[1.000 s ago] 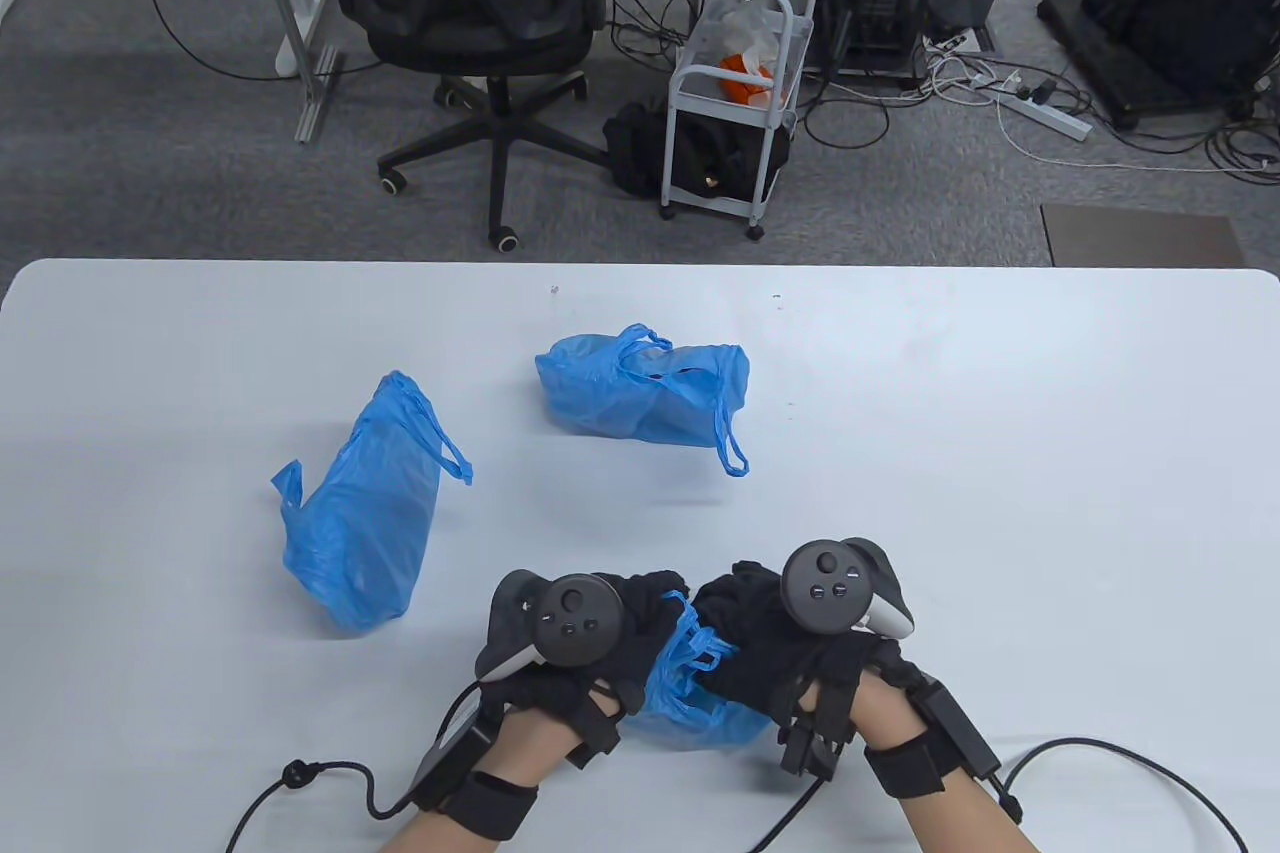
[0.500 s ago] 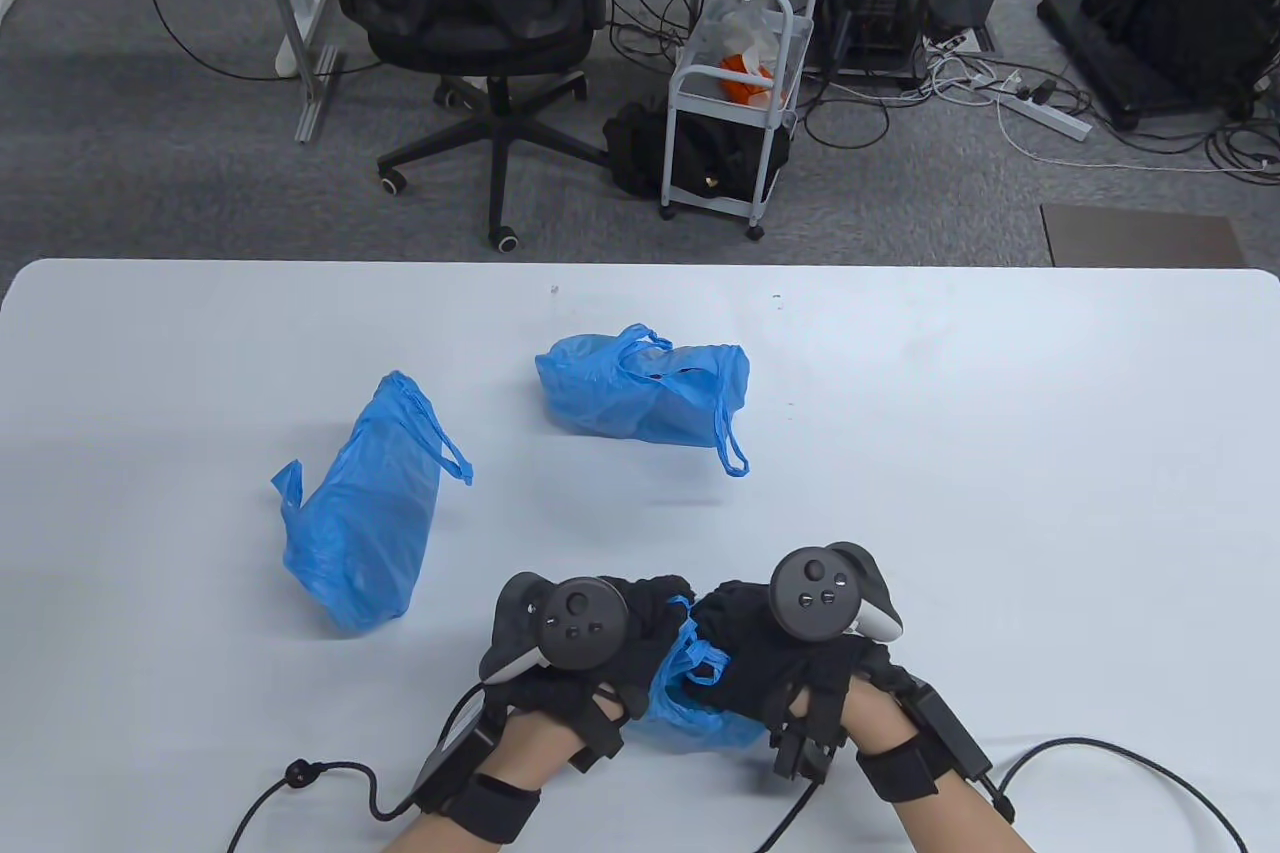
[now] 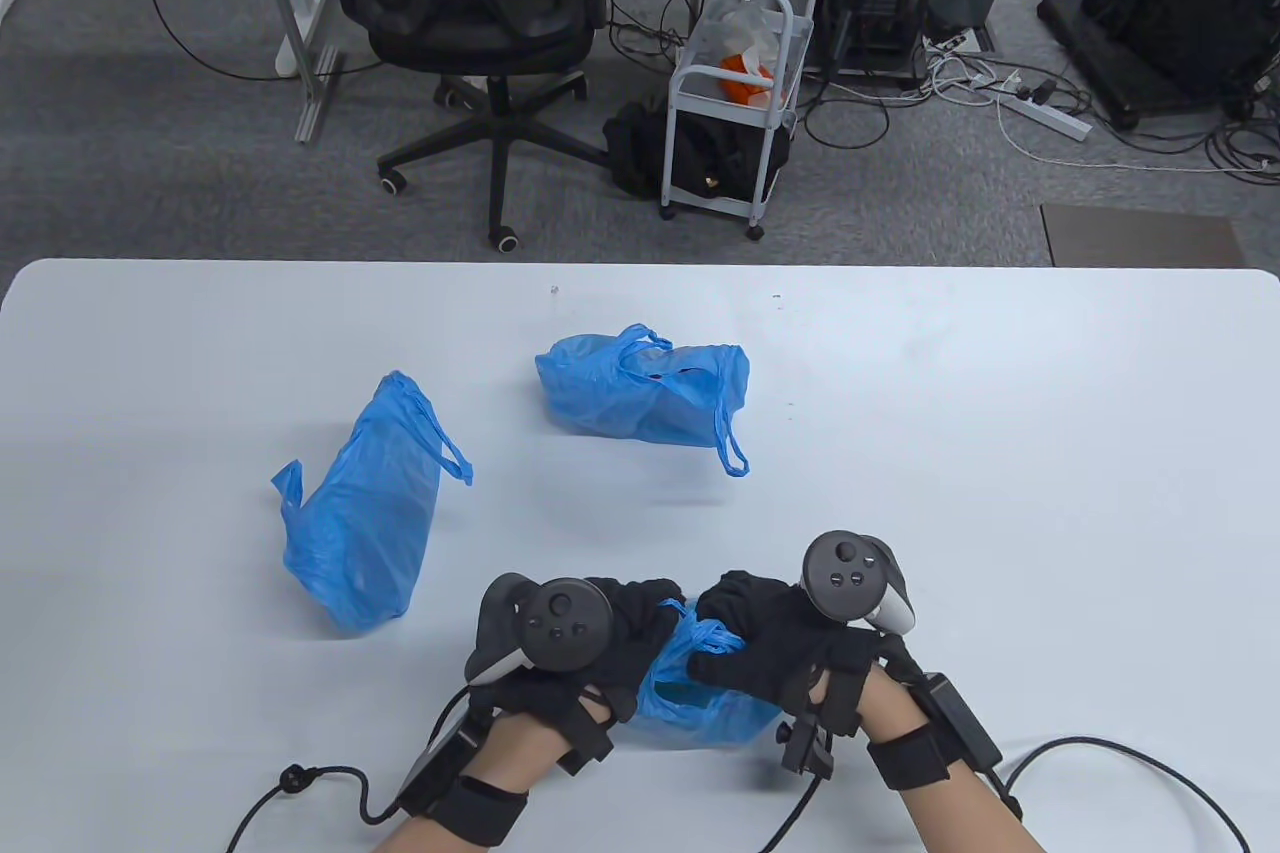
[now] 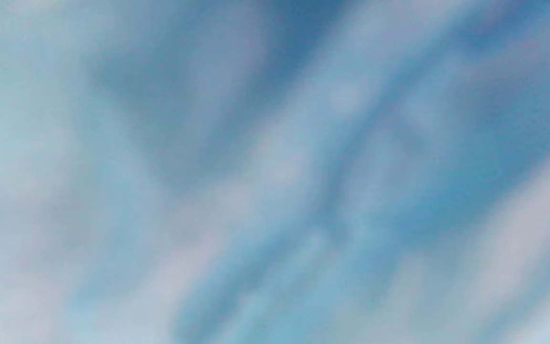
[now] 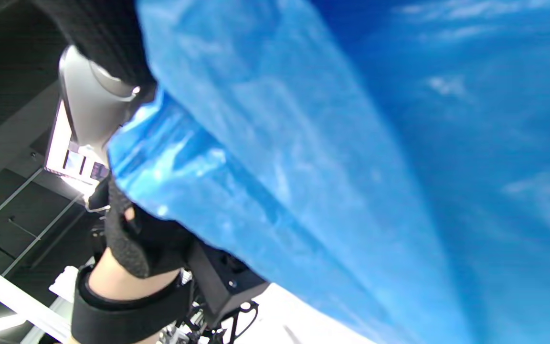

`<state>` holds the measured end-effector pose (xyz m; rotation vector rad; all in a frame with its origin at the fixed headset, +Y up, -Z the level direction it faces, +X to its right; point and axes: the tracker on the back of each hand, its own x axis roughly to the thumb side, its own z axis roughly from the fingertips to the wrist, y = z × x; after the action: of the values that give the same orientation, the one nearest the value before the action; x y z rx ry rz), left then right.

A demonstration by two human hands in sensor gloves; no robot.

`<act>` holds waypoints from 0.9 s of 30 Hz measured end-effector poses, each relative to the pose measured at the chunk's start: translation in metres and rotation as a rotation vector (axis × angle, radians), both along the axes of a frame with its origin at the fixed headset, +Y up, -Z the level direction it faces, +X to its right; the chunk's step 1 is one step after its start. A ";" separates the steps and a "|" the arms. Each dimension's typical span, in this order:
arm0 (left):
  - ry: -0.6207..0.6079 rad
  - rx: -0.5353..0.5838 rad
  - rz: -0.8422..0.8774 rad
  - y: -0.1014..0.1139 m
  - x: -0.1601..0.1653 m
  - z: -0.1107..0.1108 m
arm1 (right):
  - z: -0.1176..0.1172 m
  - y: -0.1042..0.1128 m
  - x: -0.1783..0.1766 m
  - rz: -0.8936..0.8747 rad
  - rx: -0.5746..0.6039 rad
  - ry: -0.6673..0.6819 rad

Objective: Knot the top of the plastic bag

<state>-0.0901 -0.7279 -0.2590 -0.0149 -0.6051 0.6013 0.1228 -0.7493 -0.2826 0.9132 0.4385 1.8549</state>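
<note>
A blue plastic bag (image 3: 700, 708) sits on the white table near its front edge, between my two hands. My left hand (image 3: 625, 623) grips the bag's top from the left. My right hand (image 3: 750, 628) grips the bunched handles (image 3: 715, 638) from the right. The fingers of both hands meet over the bag's top and hide how the handles cross. The left wrist view is filled with blurred blue plastic (image 4: 275, 191). The right wrist view shows the bag's blue film (image 5: 327, 167) close up, with my left wrist (image 5: 122, 286) beyond it.
Two more blue bags lie on the table: one (image 3: 360, 508) at the left with loose handles, one (image 3: 645, 388) at the centre, further back. Glove cables (image 3: 320, 783) trail at the front edge. An office chair (image 3: 480, 23) and a cart (image 3: 735, 93) stand beyond the table.
Both hands have shifted slightly: the left a little down and left, the right tracker to the right. More of the bag's blue body shows between the hands than before.
</note>
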 end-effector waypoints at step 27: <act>0.067 -0.084 0.087 0.005 -0.013 0.002 | 0.002 0.008 0.017 -0.092 0.151 -0.321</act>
<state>-0.1028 -0.7225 -0.2570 -0.0472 -0.5174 0.7087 0.1394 -0.7411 -0.2811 0.7032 0.0591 1.9249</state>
